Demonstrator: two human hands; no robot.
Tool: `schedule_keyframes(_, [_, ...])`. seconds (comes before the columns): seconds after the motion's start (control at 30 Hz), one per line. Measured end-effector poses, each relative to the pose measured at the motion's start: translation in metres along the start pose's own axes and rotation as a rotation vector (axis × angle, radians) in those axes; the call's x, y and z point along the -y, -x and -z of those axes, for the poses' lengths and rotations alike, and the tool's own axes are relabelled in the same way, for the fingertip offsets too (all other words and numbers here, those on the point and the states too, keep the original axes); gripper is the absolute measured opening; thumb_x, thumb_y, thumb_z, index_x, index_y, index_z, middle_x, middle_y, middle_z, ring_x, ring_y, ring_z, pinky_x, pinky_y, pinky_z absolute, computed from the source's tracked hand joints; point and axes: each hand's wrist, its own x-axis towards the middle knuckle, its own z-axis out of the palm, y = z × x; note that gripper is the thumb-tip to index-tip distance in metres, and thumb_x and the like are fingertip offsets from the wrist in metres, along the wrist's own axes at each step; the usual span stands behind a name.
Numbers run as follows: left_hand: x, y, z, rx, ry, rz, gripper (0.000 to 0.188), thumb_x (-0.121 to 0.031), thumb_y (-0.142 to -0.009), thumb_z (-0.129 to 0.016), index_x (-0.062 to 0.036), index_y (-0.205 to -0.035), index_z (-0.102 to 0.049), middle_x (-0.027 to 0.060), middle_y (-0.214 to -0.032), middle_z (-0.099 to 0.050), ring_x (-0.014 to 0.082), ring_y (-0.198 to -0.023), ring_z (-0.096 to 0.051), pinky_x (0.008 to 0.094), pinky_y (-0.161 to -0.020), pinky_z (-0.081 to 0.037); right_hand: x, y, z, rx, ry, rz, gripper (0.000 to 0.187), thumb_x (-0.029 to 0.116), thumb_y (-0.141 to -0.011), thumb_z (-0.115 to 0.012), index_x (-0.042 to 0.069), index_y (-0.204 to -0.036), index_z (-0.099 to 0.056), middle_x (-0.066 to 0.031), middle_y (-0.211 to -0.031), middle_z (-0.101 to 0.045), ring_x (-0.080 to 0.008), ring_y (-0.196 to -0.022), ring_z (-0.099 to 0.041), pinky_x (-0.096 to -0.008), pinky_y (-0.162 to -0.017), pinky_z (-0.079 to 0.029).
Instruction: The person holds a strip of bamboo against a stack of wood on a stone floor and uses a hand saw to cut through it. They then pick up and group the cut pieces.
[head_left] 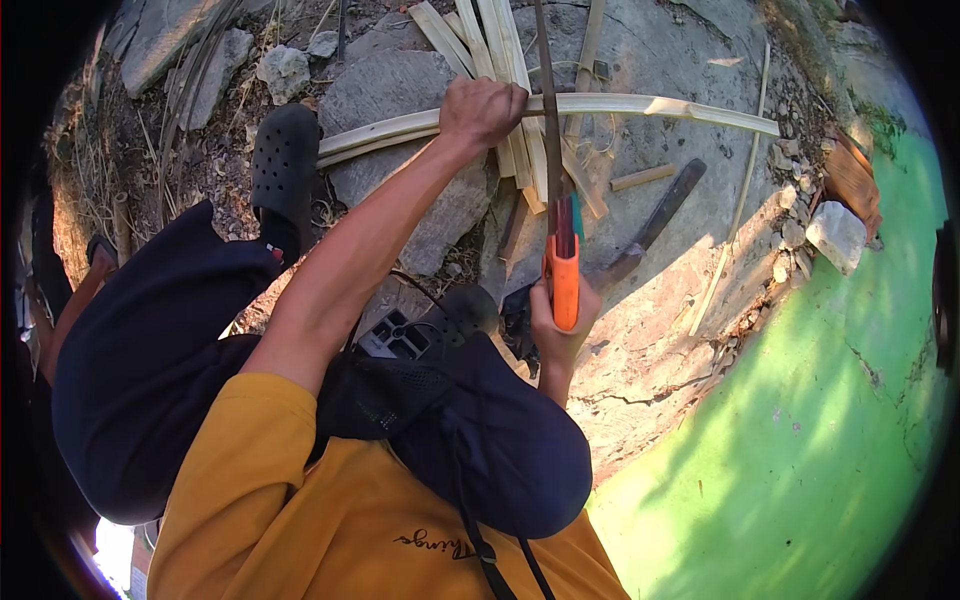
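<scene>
Left hand (482,112) is clenched tight on some pale wood strips (650,105), upper middle of the frame. Right hand (556,345)'s got fingers wrapped snug round an orange-handled saw (552,165).

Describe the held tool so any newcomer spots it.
From the green surface at lower right, move up and left to the person's right hand. It holds the tool, its long blade pointing up the picture. A bright orange handle separates it from the pale wood strips.
</scene>
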Motion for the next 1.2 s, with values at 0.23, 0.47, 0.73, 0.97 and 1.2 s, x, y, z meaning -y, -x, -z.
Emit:
schedule_keyframes(0.23, [0.002,0.006,0.000,-0.019,-0.026,-0.008,0.044,-0.029,-0.098,-0.043,-0.0083,-0.067,-0.068,0.0182,-0.065,-0.065,0.0374,-0.057,-0.063,0.0490,-0.060,-0.046,0.026,-0.027,-0.011,-0.014,0.010,0.077,0.007,0.000,-0.076,-0.067,-0.001,-0.078,-0.061,-0.0057,-0.058,-0.056,-0.0112,-0.049,-0.052,-0.0292,-0.052,-0.045])
schedule_keyframes(0.47, [0.000,0.003,-0.001,0.034,0.020,0.026,0.041,-0.029,-0.098,-0.045,-0.0093,-0.070,-0.067,0.0179,-0.065,-0.065,0.0382,-0.059,-0.064,0.0513,-0.061,-0.045,0.007,0.046,0.001,-0.159,0.009,-0.063,0.011,0.000,-0.080,-0.063,-0.003,-0.089,-0.069,-0.0006,-0.066,-0.059,-0.0066,-0.060,-0.051,-0.0255,-0.058,-0.043])
schedule_keyframes(0.73, [0.009,0.000,-0.008,0.072,-0.032,-0.002,0.040,-0.028,-0.097,-0.045,-0.0096,-0.070,-0.067,0.0177,-0.068,-0.066,0.0387,-0.064,-0.067,0.0507,-0.064,-0.048,0.002,0.022,0.002,-0.045,0.015,0.020,0.008,0.001,-0.078,-0.065,-0.003,-0.085,-0.065,-0.0063,-0.061,-0.060,-0.0093,-0.055,-0.056,-0.0269,-0.057,-0.046])
schedule_keyframes(0.97, [0.008,0.000,0.000,0.024,0.005,-0.020,0.040,-0.029,-0.097,-0.045,-0.0087,-0.074,-0.070,0.0179,-0.070,-0.068,0.0391,-0.066,-0.067,0.0525,-0.062,-0.049,0.014,-0.040,-0.015,0.051,0.044,0.044,0.012,-0.002,-0.075,-0.066,-0.003,-0.086,-0.067,-0.0050,-0.060,-0.057,-0.0090,-0.052,-0.054,-0.0255,-0.056,-0.046])
schedule_keyframes(1.2, [-0.007,0.005,0.004,0.037,0.033,0.082,0.040,-0.031,-0.097,-0.046,-0.0081,-0.075,-0.071,0.0197,-0.069,-0.067,0.0408,-0.062,-0.066,0.0508,-0.061,-0.052,0.014,0.024,0.003,-0.030,0.014,0.008,0.009,0.000,-0.077,-0.066,-0.003,-0.085,-0.065,-0.0051,-0.063,-0.058,-0.0101,-0.055,-0.053,-0.0267,-0.058,-0.046])
